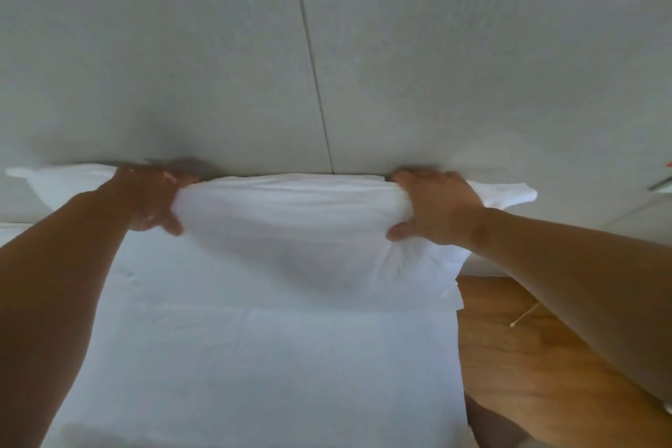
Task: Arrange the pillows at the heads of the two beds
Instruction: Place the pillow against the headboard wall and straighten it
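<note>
A white pillow (287,225) lies across the head of a bed with a white sheet (254,356), its top edge against the grey headboard wall (218,65). My left hand (152,196) grips the pillow's upper left part, fingers over the top edge and thumb in front. My right hand (432,205) grips its upper right part the same way. The pillow's corners stick out beyond both hands. The pillow's right end overhangs the bed's right edge.
A vertical seam (312,58) splits the grey wall panels. Wooden floor (527,356) lies to the right of the bed, with a thin white stick (523,316) on it. A second bed is not in view.
</note>
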